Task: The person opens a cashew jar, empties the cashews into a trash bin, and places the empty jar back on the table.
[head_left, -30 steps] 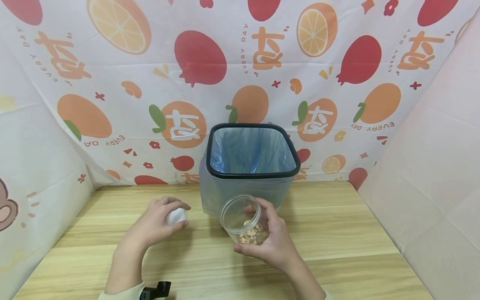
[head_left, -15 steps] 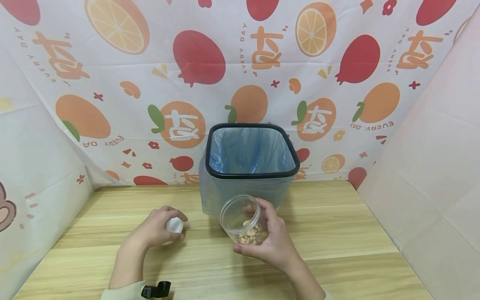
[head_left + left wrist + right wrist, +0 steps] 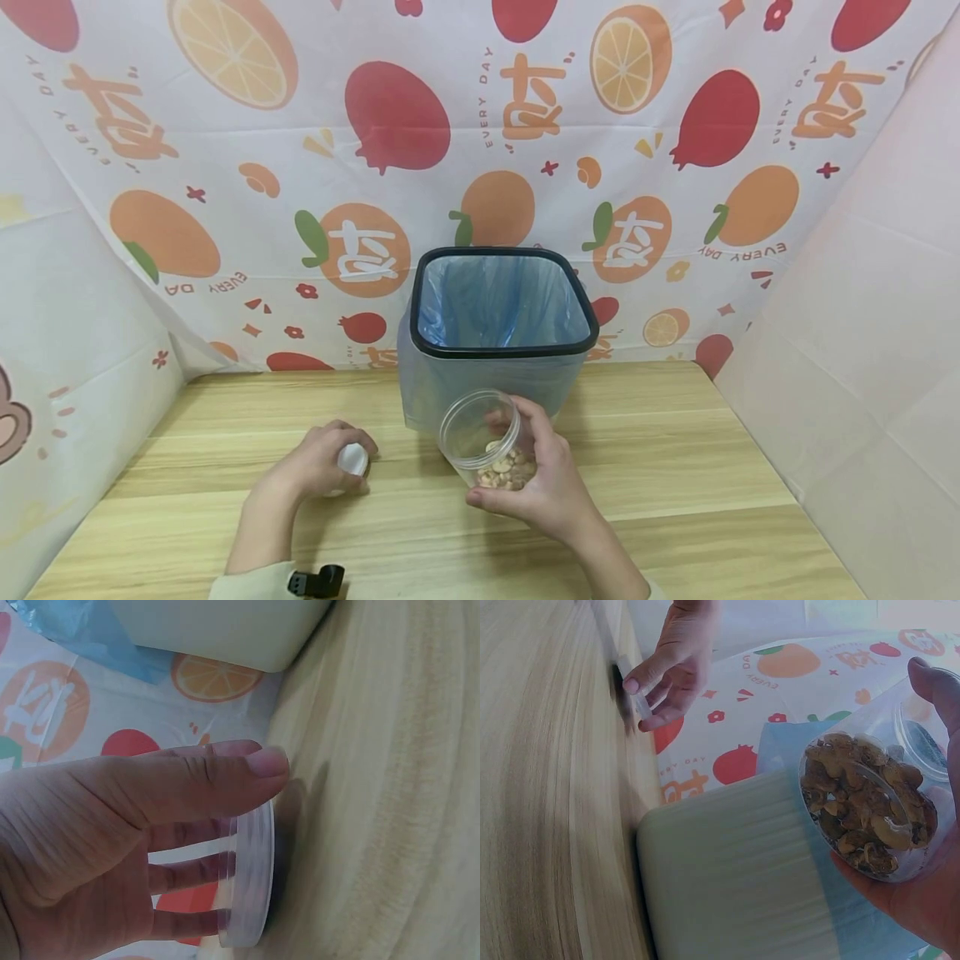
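My left hand holds a round, whitish, see-through screw lid by its edge. The lid is close over the wooden tabletop, its lower edge right by its shadow, with the thumb on one side and the fingers round the other. My right hand grips a clear plastic jar, which leans with its uncovered mouth toward the left. Pale nut-like pieces, some curved like cashews, lie in the bottom of the jar. In the right wrist view the jar's base shows the pieces through it.
A square pale bin with a black rim and a blue bag liner stands just behind the jar. A fruit-print cloth hangs behind the wooden table, with white cloth on both sides.
My left hand has come down toward the tabletop and slightly nearer me, with the lid in it. The right hand and jar have stayed almost still.
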Demonstrator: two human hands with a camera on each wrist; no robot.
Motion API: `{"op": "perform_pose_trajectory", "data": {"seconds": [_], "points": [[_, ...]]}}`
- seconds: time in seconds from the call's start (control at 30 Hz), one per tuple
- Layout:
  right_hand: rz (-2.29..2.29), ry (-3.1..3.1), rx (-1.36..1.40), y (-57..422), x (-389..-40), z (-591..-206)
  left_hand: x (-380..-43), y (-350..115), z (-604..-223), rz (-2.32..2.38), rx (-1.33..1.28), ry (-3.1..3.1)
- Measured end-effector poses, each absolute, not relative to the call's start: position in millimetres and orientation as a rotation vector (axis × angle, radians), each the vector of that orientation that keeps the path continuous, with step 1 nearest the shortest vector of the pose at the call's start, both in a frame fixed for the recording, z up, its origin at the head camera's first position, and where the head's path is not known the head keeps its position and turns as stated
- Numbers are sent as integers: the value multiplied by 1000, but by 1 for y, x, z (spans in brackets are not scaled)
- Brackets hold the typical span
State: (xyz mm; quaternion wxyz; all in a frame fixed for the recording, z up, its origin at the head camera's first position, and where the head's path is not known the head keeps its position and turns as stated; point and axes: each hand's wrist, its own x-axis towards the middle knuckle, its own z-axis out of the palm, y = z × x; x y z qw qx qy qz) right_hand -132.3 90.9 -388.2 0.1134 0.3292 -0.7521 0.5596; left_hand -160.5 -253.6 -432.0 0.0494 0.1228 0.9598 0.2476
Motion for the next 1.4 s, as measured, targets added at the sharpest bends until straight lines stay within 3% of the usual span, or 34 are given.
{"op": "perform_pose_trajectory", "data": {"seconds": [0.37,0.6,0.7,0.83,0.93,1.4], "points": [[1644,-2201,961,92,-135,-391,-163,-250,-431,745,361,2937],[1651,-2203,964,92,-135,-389,-147,-226,-380,738,445,3440],[1670,-2202,955,94,-134,-386,-139,-206,-355,1016,628,3699],[1707,-2190,935,98,-132,-382,-138,-176,-333,1436,1235,3779],[1717,-2181,939,100,-134,-380,-143,-155,-325,1421,1516,3764],[1680,-2166,941,110,-141,-384,-177,-127,-333,1114,1640,3611]]}}
